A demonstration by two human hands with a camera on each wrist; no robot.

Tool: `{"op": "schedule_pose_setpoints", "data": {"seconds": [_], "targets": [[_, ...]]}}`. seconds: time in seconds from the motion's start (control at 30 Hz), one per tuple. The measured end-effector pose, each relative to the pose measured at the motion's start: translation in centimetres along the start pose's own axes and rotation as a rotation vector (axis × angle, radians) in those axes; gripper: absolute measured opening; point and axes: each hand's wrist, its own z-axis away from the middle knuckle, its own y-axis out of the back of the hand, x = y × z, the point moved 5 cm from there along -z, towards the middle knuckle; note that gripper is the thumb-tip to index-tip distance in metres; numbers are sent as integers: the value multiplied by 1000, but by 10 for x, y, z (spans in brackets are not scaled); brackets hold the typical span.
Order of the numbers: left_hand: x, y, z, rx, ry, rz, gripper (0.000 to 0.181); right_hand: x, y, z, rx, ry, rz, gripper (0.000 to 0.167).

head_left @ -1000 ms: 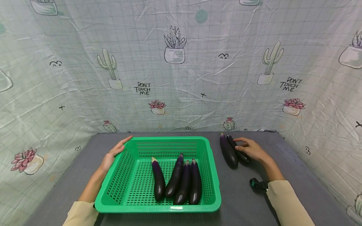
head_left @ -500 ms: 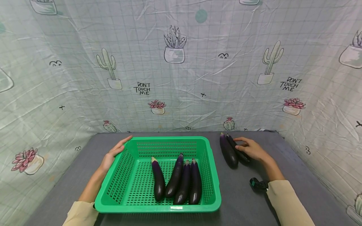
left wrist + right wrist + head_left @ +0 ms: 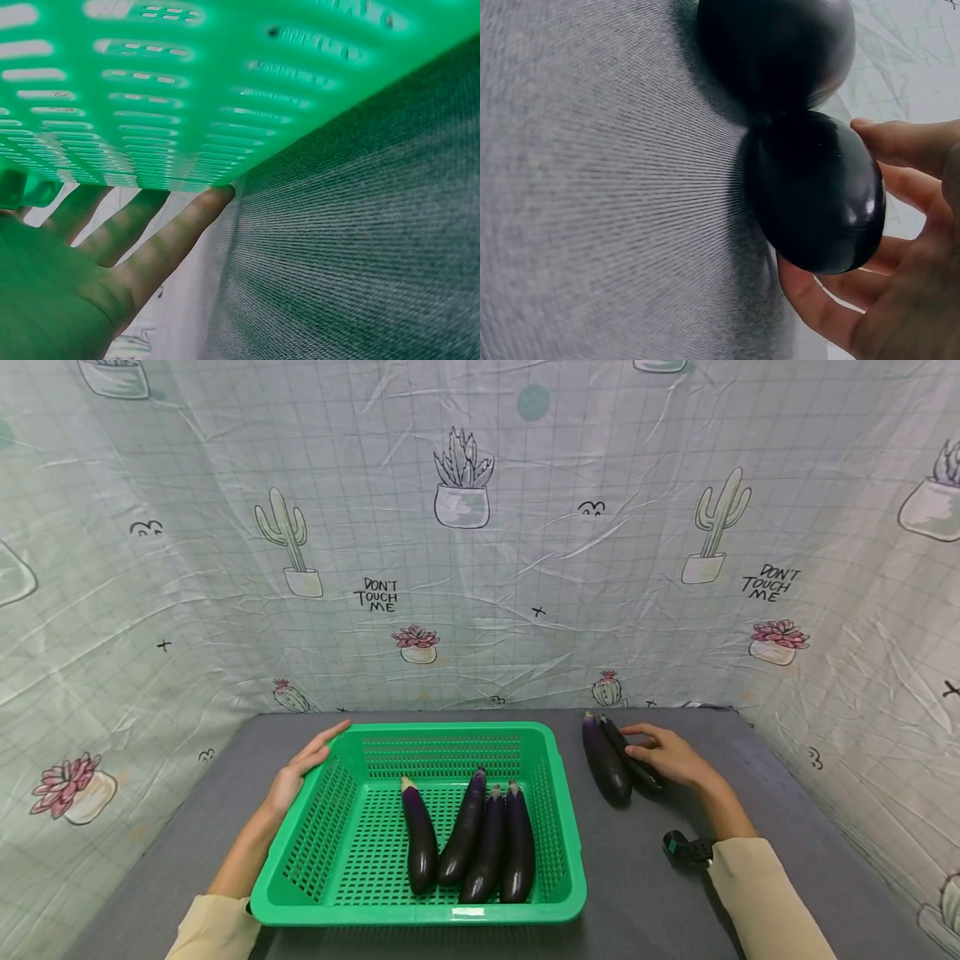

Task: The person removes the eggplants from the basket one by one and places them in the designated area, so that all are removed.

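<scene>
My left hand [image 3: 288, 781] rests along the left side of a green plastic basket [image 3: 420, 915]. In the left wrist view its fingers [image 3: 169, 244] stretch out under the rim, against the slotted wall. On the right, my right hand [image 3: 672, 760] grips a dark purple eggplant [image 3: 643, 775] lying on the grey cloth. The right wrist view shows thumb and fingers [image 3: 911, 142] curled round that eggplant's rounded end [image 3: 817, 195]. A second eggplant [image 3: 606, 764] lies against it on the left.
Inside the basket lie several eggplants, one [image 3: 420, 839] apart from a cluster [image 3: 491, 847] at the right. Grey cloth [image 3: 622, 877] covers the table. A printed curtain [image 3: 525, 552] rises behind and at both sides. A black strap [image 3: 686, 850] is on the right wrist.
</scene>
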Motion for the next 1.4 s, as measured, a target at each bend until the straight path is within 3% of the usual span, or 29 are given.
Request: {"op": "schedule_pose_setpoints", "data": {"seconds": [0.27,0.57,0.8,1.13,1.4], "targets": [[0,1,0,13,-23,-37,53,-7,11,5,28,-8,-74,51],[1,2,0,16,-13,-47,53,-35,23,11,106,45,-48,54],[2,1,-1,15,1,-19,53,-67,26,21,133,119,-57,54],[2,0,-2,20,4,-49,54,-116,23,31,126,265,-123,50],[1,-1,0,19,23,-17,54,-173,3,15,25,397,-103,45]]}}
